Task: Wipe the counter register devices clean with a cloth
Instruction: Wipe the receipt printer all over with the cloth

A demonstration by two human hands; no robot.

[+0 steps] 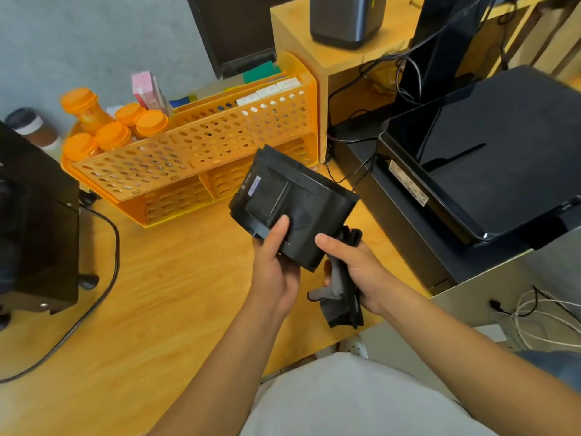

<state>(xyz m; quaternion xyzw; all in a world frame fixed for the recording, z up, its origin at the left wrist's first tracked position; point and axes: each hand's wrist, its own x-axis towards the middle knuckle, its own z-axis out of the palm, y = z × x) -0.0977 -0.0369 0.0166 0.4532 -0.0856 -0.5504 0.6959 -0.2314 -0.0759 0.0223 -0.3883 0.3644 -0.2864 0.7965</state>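
Note:
A small black register device point(292, 199) is held up above the wooden counter point(141, 294), its back side with a sticker facing me. My left hand point(275, 262) grips its lower left edge, thumb on the back panel. My right hand point(355, 265) holds its lower right corner and also clutches a dark grey cloth point(341, 294), which hangs down under the palm. A large black register terminal point(490, 158) stands at the right. Another black device point(34, 221) sits at the left edge.
An orange perforated plastic rack point(195, 152) with orange-capped bottles point(113, 133) stands behind the held device. A black cable point(107, 278) curves over the counter at the left. A wooden box point(333, 55) carries a dark cylinder. Loose wires hang at the lower right.

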